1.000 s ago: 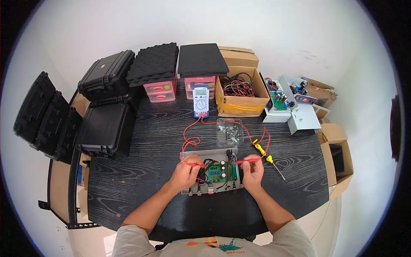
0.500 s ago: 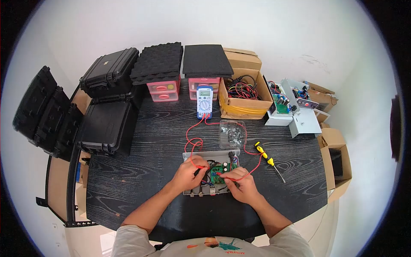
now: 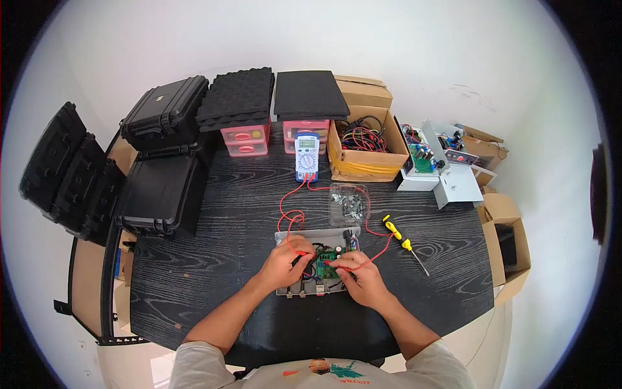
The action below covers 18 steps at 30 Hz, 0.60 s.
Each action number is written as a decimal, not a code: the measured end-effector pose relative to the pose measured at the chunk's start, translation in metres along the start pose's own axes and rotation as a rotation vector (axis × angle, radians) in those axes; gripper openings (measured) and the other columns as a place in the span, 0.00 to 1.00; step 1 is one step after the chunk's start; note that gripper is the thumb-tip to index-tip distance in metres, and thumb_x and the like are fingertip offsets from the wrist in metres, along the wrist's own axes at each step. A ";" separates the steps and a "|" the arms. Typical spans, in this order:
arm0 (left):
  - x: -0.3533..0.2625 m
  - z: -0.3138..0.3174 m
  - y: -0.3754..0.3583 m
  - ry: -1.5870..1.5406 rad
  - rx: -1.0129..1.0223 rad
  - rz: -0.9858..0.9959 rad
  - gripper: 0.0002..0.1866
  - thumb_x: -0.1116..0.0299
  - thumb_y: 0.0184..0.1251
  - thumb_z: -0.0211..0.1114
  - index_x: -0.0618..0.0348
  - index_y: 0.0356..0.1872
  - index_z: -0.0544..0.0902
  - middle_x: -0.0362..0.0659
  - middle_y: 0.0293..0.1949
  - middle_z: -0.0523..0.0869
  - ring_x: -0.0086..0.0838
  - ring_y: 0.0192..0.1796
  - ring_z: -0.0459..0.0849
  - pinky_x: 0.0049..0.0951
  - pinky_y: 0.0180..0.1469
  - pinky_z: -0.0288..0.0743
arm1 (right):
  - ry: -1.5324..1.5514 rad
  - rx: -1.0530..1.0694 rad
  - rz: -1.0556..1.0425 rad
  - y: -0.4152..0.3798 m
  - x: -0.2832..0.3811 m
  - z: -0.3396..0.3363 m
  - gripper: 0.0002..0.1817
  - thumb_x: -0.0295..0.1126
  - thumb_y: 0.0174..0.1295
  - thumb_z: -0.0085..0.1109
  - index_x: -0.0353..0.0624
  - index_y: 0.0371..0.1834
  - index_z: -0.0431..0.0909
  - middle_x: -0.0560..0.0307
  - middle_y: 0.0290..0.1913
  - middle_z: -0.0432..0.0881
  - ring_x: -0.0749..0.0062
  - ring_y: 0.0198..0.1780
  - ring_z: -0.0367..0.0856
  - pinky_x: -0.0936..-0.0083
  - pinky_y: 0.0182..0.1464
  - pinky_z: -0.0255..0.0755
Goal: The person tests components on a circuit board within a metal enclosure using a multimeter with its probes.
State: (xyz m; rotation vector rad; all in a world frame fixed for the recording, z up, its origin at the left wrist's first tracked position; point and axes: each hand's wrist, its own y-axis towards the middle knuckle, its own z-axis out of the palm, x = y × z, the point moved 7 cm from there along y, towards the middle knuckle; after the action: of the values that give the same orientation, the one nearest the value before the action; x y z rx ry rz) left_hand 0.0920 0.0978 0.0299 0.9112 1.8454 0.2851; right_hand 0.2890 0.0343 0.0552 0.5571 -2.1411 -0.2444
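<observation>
Left hand (image 3: 283, 264) and right hand (image 3: 360, 277) each pinch a red probe in the fingers, tips angled onto the green circuit board (image 3: 328, 259) between them, multimeter (image 3: 306, 156) facing the person beyond.

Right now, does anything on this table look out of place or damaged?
Nothing looks damaged or spilled. The yellow screwdriver lies loose at an angle right of the open metal box, and the red leads loop untidily from the multimeter.

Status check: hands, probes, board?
Left hand and right hand each pinch a red probe, tips on the board. Leads run to the meter. Screwdriver lies clear.
</observation>
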 end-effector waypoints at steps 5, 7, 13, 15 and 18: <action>0.007 0.001 -0.003 -0.018 0.011 -0.048 0.04 0.73 0.77 0.68 0.60 0.45 0.88 0.45 0.46 0.92 0.44 0.54 0.90 0.45 0.64 0.80 | -0.001 -0.003 0.000 -0.001 0.000 0.001 0.13 0.24 0.71 0.67 0.43 0.57 0.88 0.47 0.52 0.86 0.48 0.55 0.85 0.58 0.57 0.79; 0.007 0.001 -0.003 -0.018 0.000 -0.046 0.04 0.73 0.77 0.68 0.61 0.45 0.88 0.45 0.46 0.93 0.44 0.54 0.90 0.44 0.63 0.80 | 0.001 -0.005 0.000 -0.001 0.001 0.000 0.13 0.23 0.71 0.68 0.43 0.57 0.88 0.47 0.52 0.86 0.47 0.55 0.86 0.58 0.57 0.79; 0.009 0.000 -0.001 -0.049 -0.016 -0.052 0.03 0.74 0.75 0.70 0.61 0.45 0.88 0.46 0.45 0.93 0.44 0.52 0.90 0.43 0.60 0.81 | 0.030 -0.021 0.013 -0.001 -0.001 0.000 0.13 0.23 0.71 0.68 0.43 0.57 0.88 0.47 0.52 0.87 0.47 0.54 0.86 0.58 0.57 0.80; 0.010 0.001 -0.002 -0.045 -0.019 -0.061 0.04 0.74 0.75 0.70 0.62 0.45 0.89 0.45 0.45 0.93 0.43 0.52 0.91 0.43 0.61 0.81 | 0.009 -0.026 0.008 -0.002 -0.001 0.000 0.13 0.23 0.71 0.68 0.43 0.56 0.89 0.46 0.52 0.87 0.47 0.54 0.87 0.58 0.57 0.80; 0.011 0.001 -0.003 -0.029 -0.015 -0.059 0.03 0.75 0.74 0.70 0.61 0.44 0.89 0.46 0.44 0.93 0.44 0.51 0.91 0.43 0.59 0.82 | 0.011 -0.035 0.002 -0.002 -0.002 0.001 0.13 0.23 0.70 0.68 0.43 0.56 0.89 0.46 0.52 0.88 0.47 0.54 0.87 0.58 0.57 0.80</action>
State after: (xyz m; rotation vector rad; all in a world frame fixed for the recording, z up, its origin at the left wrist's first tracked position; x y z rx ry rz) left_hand 0.0896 0.1035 0.0202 0.8446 1.8377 0.2481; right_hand 0.2899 0.0335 0.0519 0.5349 -2.1231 -0.2761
